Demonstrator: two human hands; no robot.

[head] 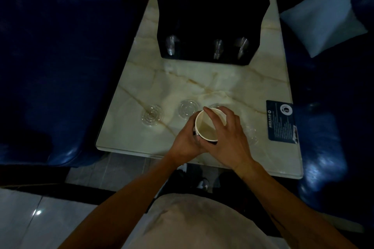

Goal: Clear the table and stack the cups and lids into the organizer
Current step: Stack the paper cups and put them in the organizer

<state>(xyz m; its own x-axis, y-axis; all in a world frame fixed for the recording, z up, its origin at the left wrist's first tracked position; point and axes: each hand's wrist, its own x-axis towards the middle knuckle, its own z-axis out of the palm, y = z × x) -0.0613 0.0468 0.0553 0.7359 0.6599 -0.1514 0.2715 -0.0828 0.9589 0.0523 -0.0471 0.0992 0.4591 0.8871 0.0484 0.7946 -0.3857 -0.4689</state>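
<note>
— Both of my hands are closed around the paper cup: my left hand wraps its left side low down, and my right hand clasps it from the right, with one finger hooked over the rim into the mouth.

— Where is the cup?

— Above the near end of the marble table, mouth tilted up towards me. I can see its pale inside. Whether its base touches the tabletop I cannot tell, because my hands cover it.

— What else lies nearby?

— Two clear lids flat on the table just beyond the cup: one lid to the left, a second lid beside it and nearer my fingers. A third clear piece peeks out behind my right fingers, mostly hidden. More clear plastic sits to the right of my right hand, too faint to make out.

— And the organizer?

— The black organizer stands farther along the table, well apart from the cup. Stacks of clear pieces show in its front slots: one stack on the left, another and another on the right. A dark printed card lies by the table's right edge.
</note>
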